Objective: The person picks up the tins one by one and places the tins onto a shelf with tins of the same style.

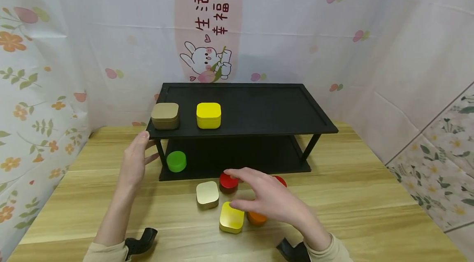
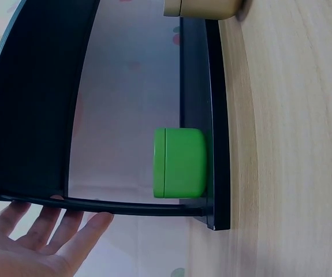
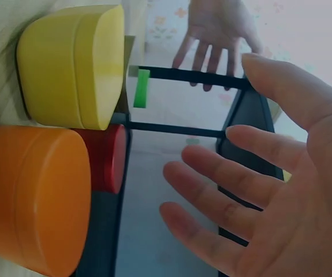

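Note:
At the left end of a black two-tier shelf (image 1: 259,110), my left hand (image 1: 136,157) rests its fingertips against the upper corner and post. Its extended fingers (image 2: 85,236) touch the side bar in the left wrist view. Nearby, a green round tin (image 1: 176,161) sits on the lower tier. My right hand (image 1: 273,197) hovers, fingers spread and holding nothing, over loose tins on the table. Below and around it are a yellow square tin (image 1: 232,218), an orange round tin (image 1: 257,219), and a red round tin (image 1: 228,184). Another red tin (image 1: 280,180) is partly hidden behind the hand.
A brownish-gold square tin (image 1: 165,116) and a bright yellow one (image 1: 209,116) stand on the upper tier. A pale gold square tin (image 1: 207,194) sits on the wooden table (image 1: 370,204) before the shelf. Patterned cloth (image 1: 122,40) hangs behind.

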Motion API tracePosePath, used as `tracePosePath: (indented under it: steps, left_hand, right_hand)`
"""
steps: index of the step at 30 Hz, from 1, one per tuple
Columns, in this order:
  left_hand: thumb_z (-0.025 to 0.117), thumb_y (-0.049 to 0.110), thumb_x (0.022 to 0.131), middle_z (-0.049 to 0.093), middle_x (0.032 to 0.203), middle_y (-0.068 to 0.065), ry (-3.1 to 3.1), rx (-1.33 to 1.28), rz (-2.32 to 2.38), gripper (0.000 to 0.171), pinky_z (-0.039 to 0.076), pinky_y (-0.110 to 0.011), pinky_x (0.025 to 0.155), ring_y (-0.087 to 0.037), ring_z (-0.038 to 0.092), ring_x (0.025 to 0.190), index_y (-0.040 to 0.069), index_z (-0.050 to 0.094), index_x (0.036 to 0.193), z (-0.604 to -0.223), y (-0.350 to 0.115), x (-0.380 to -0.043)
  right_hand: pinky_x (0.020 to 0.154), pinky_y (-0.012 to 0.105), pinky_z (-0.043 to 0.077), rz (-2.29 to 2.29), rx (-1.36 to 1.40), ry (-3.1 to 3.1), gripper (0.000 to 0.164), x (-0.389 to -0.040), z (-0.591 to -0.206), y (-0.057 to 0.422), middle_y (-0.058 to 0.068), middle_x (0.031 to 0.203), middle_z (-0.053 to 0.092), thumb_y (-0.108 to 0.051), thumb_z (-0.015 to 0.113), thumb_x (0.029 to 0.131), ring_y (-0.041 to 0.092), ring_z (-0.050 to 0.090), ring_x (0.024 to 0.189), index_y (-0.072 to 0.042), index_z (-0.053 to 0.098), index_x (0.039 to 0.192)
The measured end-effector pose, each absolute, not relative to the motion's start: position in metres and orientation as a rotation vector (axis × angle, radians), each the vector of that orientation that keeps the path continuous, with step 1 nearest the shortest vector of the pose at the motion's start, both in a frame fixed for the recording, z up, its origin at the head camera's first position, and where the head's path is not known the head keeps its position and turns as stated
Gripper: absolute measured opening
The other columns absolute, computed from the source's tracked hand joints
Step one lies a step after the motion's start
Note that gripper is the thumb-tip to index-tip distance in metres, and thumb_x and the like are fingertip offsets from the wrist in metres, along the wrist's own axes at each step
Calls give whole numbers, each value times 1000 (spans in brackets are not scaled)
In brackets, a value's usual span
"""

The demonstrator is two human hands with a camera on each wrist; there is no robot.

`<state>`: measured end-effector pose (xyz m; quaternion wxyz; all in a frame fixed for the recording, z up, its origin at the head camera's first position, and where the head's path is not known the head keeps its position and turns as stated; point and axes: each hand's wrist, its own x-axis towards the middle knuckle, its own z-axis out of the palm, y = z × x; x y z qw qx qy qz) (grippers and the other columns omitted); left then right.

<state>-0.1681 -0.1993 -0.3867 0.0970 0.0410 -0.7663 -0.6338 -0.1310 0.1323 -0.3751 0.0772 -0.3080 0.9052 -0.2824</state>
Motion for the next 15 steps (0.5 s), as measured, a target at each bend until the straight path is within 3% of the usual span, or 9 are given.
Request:
tracePosePath:
  steps: [7,10,15]
  left_hand:
    - [26,50,110,42,161,-12,-2267,106,-1859,63,56,-12,89,-33,47,144,10,45,155,-387,-200,-169]
    - [26,50,110,42,161,-12,-2277,110,-1846,63,56,-16,93,-33,47,144,10,46,154,-387,-200,-168]
    - [26,50,111,42,161,-12,-2276,114,-1853,62,55,-11,89,-33,46,144,10,46,154,-387,-200,-169]
  right_hand:
    - [109,46,53,-693,-918,2688,67,-130,-381,129,-13,147,58,-43,76,92,16,56,136,-33,47,152]
    - [106,44,55,-655,-934,2658,68,-130,-384,127,-11,144,61,-43,77,91,17,58,132,-30,49,151]
    - [104,41,56,-603,-966,2635,67,-131,-388,125,-7,142,63,-41,81,88,16,60,127,-26,53,148]
